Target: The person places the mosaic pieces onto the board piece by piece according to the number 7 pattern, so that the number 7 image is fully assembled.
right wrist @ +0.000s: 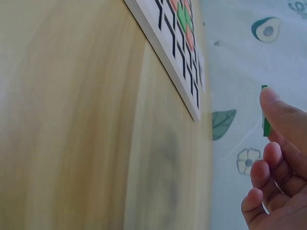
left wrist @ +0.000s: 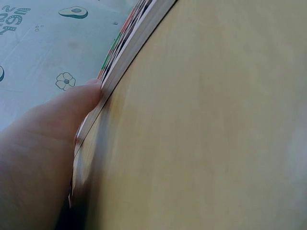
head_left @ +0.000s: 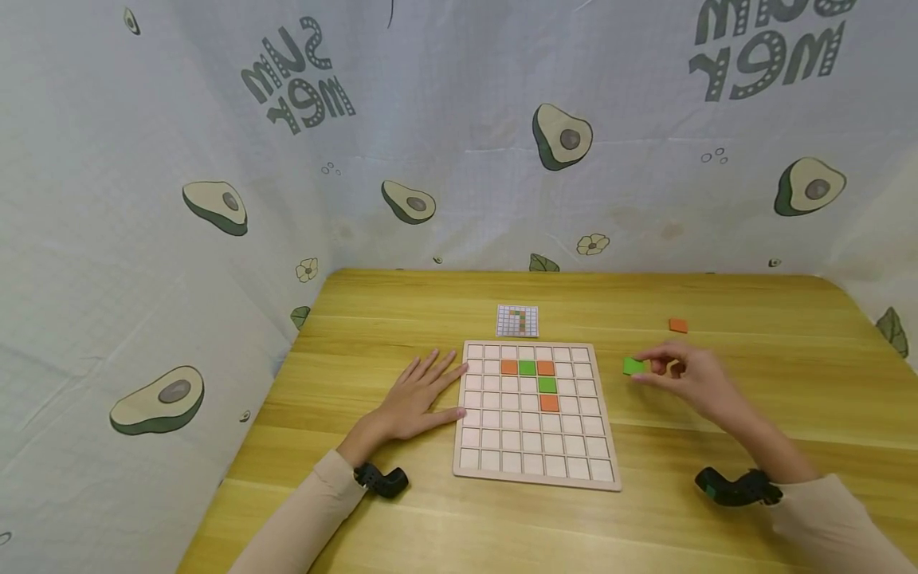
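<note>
My right hand [head_left: 688, 379] pinches a green square tile [head_left: 633, 366] between thumb and fingers, to the right of the board. In the right wrist view the same tile [right wrist: 265, 125] shows edge-on at the thumb tip, held up off the table. The grid board [head_left: 531, 470] has a light wooden frame and pale square cells. On it sit three orange tiles and two green ones, in a row near the top that turns downward. My left hand [head_left: 416, 399] lies with fingers spread, thumb and fingertips at the board's left edge.
Behind the board lies a small pattern card [head_left: 517, 320] printed with a coloured grid. A loose orange tile [head_left: 677, 325] is on the wooden table [head_left: 387, 319] at the back right. A printed curtain [head_left: 459, 104] hangs behind the table and along its left side.
</note>
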Tool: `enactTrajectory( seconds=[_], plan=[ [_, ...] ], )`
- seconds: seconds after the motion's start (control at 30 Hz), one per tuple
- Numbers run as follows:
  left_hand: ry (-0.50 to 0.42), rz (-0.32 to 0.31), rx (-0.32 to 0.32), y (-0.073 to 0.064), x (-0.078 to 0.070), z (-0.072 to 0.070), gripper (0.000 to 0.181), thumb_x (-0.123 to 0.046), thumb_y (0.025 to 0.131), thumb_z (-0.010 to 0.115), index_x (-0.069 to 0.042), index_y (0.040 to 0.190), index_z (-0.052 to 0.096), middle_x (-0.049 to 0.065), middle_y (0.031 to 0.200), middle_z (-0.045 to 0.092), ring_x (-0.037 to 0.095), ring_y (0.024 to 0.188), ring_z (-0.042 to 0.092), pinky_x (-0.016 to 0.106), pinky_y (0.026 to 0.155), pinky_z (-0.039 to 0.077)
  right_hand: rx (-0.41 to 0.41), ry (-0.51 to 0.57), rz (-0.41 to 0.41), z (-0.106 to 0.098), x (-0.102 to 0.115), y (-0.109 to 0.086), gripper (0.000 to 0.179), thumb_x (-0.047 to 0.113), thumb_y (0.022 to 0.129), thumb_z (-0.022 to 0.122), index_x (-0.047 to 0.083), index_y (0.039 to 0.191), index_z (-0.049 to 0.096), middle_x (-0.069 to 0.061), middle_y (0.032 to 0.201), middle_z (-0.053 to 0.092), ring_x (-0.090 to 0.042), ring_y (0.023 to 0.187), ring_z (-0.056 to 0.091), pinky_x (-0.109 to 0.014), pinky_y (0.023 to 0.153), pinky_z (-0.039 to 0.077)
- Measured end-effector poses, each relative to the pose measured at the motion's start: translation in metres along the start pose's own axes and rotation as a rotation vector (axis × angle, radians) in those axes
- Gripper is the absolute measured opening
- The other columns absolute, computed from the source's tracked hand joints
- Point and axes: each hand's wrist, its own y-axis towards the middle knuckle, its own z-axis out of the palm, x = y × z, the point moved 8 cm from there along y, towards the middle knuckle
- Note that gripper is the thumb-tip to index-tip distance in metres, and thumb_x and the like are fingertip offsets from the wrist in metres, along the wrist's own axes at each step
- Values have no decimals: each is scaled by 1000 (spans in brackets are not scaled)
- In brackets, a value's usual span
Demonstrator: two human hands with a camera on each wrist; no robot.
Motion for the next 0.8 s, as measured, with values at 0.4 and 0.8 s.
enactTrajectory(
  seconds=[0.4, 0.8],
  plan=[
    [-10, 5, -8, -1, 0, -1, 75, -63, 100, 41, -27, 162, 18, 5, 167, 10, 31, 152, 2, 52, 120, 0, 47, 47, -55, 30, 20, -2, 19, 5, 81, 82, 1, 98, 75, 1, 75, 53, -10, 65, 44, -20, 52, 37],
    [-3, -6, 6, -1, 1, 1, 75, -63, 100, 41, -28, 162, 16, 3, 167, 8, 29, 152, 1, 50, 120, -1, 101, 117, -42, 61, 36, -6, 20, 2, 77, 84, 1, 95, 75, 2, 74, 52, -15, 66, 47, -22, 54, 38]
  ],
)
